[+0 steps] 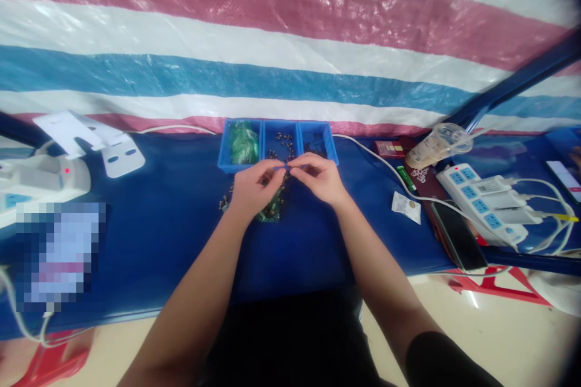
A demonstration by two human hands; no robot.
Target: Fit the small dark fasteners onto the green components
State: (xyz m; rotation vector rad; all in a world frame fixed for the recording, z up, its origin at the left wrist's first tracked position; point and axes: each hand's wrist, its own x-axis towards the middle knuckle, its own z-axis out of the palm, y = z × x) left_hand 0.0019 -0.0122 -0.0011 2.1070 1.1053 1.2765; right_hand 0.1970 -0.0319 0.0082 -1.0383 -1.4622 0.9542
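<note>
My left hand (258, 186) and my right hand (318, 176) meet fingertip to fingertip at the front of a blue three-part bin (221, 156). Both are pinched closed around something small and partly blue, too tiny and covered to name. Green plastic-wrapped material (244, 144) fills the bin's left compartment. Small metal-looking parts (285, 140) lie scattered in the middle one, and dark thin pieces (313, 144) lie in the right one. Beneath my hands, a pile of small parts on green plastic (271, 211) rests on the blue table, partly hidden by my left hand.
At right are a drink cup (439, 144), a white power strip (482, 204) with plugs and cables, a dark phone (458, 234) and a small white packet (406, 207). At left lie a blurred-out phone (66, 251) and a white bracket (122, 154). Striped sheeting (272, 78) hangs behind.
</note>
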